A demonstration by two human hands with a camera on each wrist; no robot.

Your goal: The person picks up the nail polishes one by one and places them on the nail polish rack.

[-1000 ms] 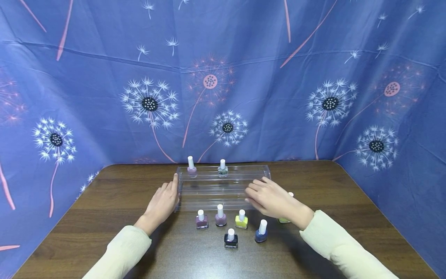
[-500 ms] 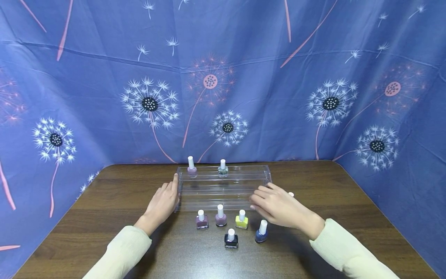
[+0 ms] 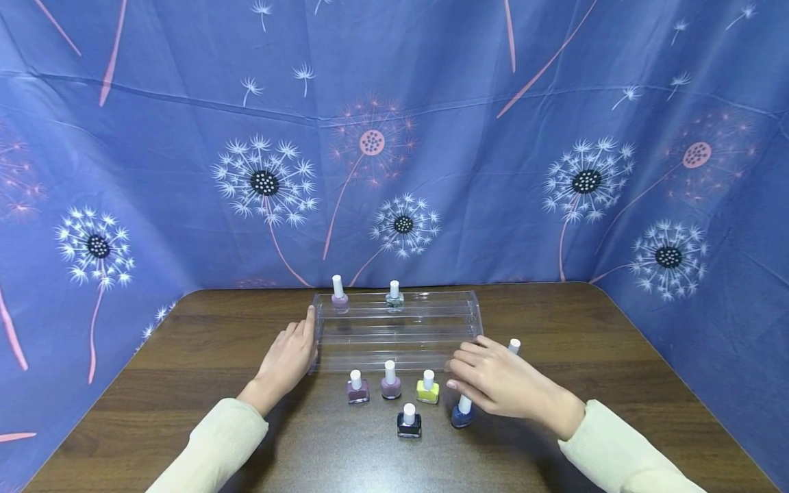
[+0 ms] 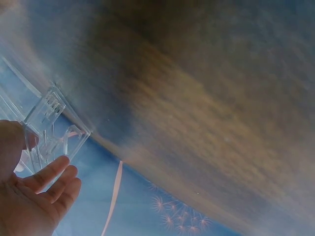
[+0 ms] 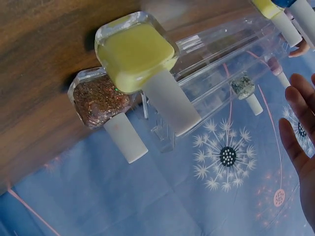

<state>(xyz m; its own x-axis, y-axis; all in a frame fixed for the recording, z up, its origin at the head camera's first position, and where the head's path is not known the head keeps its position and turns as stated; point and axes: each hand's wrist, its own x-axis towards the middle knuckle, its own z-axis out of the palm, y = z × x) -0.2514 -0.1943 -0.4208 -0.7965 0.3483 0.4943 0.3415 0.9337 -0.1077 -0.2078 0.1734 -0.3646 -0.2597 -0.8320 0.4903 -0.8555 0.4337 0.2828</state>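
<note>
Blue dandelion-print cloth (image 3: 468,205) behind, brown wood-grain table (image 3: 203,349) below. Clear tiered rack (image 3: 382,337) sits toward the back of the table. On its top tier: lilac bottle (image 3: 340,302) at the left, speckled bottle (image 3: 394,302) near the middle. In front of the rack: dark purple bottle (image 3: 357,393), mauve bottle (image 3: 390,388), yellow bottle (image 3: 428,392); farther out from it, black bottle (image 3: 409,426) and blue bottle (image 3: 461,417). Off the rack's right end: yellow-green bottle (image 5: 135,56) and brown glitter bottle (image 5: 101,98), clear in the right wrist view. All upright, white caps on.

Handling, judged: rack likely light, stiff plastic, slick, may skid if nudged; best held by both end panels. Bottles look like small glass, light but hard and smooth, breakable if dropped; pinch by the tall cap or body sides.

Left hand (image 3: 286,356) is at the rack's left end, index finger straight along the end panel and touching it, other fingers loose, thumb not clear. Right hand (image 3: 502,380) is palm down by the rack's front right corner, partly covering the blue bottle's cap; fingers loosely bent and spread, nothing in them. Contact with the rack: can't tell.
</note>
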